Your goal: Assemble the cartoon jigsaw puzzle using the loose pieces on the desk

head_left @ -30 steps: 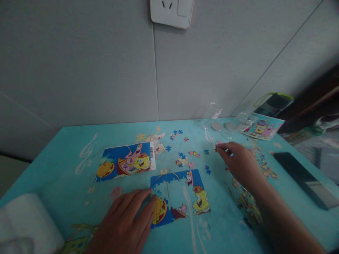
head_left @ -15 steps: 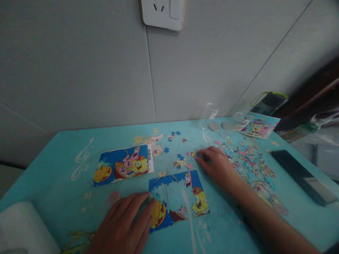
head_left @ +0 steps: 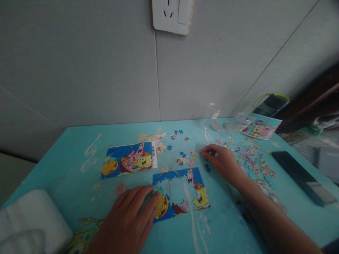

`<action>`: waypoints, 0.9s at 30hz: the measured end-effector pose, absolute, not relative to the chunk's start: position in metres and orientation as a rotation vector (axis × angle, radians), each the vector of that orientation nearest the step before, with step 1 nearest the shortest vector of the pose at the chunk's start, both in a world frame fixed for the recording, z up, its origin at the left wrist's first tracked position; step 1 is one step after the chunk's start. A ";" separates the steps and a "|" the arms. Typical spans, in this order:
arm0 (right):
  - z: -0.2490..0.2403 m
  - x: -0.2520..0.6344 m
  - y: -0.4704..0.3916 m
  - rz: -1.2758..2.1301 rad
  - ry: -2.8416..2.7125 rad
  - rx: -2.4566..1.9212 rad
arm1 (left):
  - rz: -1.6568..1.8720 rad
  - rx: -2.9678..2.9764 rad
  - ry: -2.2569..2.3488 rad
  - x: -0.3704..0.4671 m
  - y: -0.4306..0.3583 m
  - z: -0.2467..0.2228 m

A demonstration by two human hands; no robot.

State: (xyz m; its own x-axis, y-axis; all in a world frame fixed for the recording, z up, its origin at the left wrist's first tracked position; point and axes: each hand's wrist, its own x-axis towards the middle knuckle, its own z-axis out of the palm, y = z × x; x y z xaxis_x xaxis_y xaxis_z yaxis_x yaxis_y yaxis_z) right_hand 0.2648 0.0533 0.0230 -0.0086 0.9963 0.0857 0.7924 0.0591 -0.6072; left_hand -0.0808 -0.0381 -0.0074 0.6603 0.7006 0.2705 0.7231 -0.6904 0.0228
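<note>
My left hand [head_left: 132,215] lies with fingers stretched out, its fingertips on the left edge of a partly joined jigsaw puzzle [head_left: 173,210]. The puzzle is a blue-edged frame of joined pieces with a burger at left, a yellow figure at right and bare tablecloth in the middle. Thumb and forefinger of my right hand [head_left: 215,157] pinch a small puzzle piece [head_left: 200,151], held beyond the puzzle's upper right corner. Several loose pieces [head_left: 182,154] lie just left of that hand, and two dark blue pieces [head_left: 207,168] sit below it.
A picture card [head_left: 129,160] of the same scene lies left of the puzzle. At right is a wide heap of pieces [head_left: 251,157], with a dark flat case [head_left: 302,176] beyond. Clear plastic jars [head_left: 212,112] and another card [head_left: 261,126] stand by the wall. White tissue pack [head_left: 34,222] at lower left.
My right hand has lifted a small piece and shifted slightly, uncovering two dark blue pieces beneath it. My left hand stays at the puzzle's left edge. The view has turned slightly left.
</note>
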 end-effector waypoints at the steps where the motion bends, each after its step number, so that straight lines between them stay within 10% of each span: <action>1: 0.025 0.267 0.053 0.575 -1.806 -1.769 | -0.407 -2.781 -1.187 -0.081 -0.038 -0.007; 11: 0.039 0.266 0.048 1.026 -1.512 -1.622 | -0.467 -2.765 -1.174 -0.080 -0.035 -0.006; 27: 0.032 0.286 0.055 0.385 -1.311 -1.730 | -0.494 -2.741 -1.120 -0.082 -0.033 -0.009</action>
State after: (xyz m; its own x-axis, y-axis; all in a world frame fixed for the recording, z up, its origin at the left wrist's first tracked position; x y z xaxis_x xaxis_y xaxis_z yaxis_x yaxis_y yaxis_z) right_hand 0.2859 0.0553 0.0322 0.3883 0.8836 0.2615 0.6024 -0.0287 -0.7977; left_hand -0.0822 -0.0332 -0.0094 0.6693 0.6550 0.3508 0.7008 -0.7133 -0.0051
